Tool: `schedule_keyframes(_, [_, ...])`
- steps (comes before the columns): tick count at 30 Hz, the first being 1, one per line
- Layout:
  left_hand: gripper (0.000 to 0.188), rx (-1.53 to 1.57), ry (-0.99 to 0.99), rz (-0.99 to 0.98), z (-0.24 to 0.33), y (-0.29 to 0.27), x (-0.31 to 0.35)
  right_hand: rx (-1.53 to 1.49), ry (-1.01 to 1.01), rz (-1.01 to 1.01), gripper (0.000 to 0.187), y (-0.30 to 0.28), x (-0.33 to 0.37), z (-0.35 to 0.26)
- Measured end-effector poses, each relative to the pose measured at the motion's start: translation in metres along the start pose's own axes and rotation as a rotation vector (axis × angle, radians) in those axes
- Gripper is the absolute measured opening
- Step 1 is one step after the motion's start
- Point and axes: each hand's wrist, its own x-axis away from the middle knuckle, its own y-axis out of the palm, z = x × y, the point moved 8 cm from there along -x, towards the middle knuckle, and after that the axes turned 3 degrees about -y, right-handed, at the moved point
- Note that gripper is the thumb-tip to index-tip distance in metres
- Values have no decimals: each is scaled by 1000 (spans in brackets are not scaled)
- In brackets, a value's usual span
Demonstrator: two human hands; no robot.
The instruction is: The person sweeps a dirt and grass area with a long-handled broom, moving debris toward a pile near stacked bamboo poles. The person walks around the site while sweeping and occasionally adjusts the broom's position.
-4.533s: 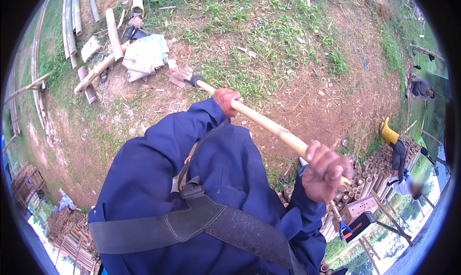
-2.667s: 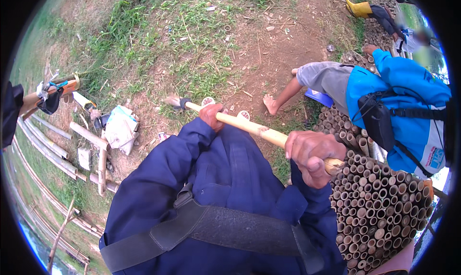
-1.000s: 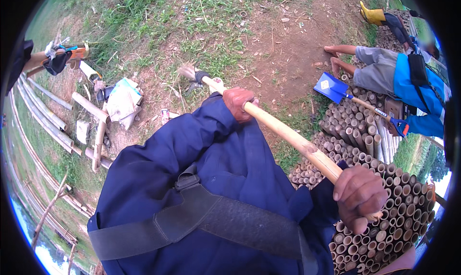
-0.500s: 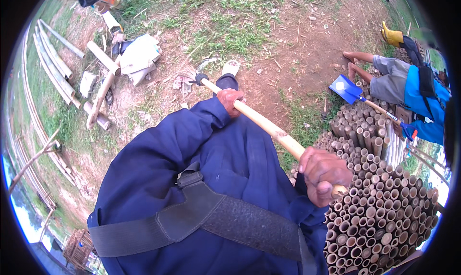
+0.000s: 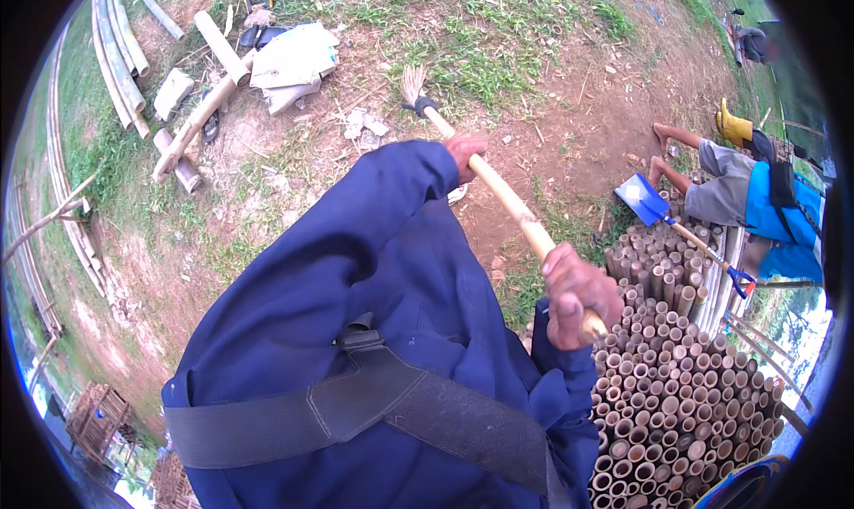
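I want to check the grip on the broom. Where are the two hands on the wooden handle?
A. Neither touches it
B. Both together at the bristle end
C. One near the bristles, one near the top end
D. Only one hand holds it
C: the left hand grips the broom handle nearer the bristles, the right hand nearer the top end.

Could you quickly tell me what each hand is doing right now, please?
Left hand: closed on the broom handle, nearer the bristles.
Right hand: closed on its upper end.

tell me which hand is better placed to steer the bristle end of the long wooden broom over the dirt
Probably left: the left hand grips the long wooden broom nearer its bristles; the right hand holds the far top end.
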Motion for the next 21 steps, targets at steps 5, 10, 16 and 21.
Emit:
schedule_keyframes(5, [16,39,21,3,67,-93,90,-226,-27,-27,40,65,21,-55])
schedule_keyframes(10, [18,77,93,50,108,-142,125,-238,-112,73,41,69,24,-108])
schedule_keyframes(16, [20,157,141,149,133,-146,62,4,-208,63,42,105,24,-149])
schedule_keyframes(21, [12,42,-36,-72,4,-119,117,91,29,80,41,174,30,-59])
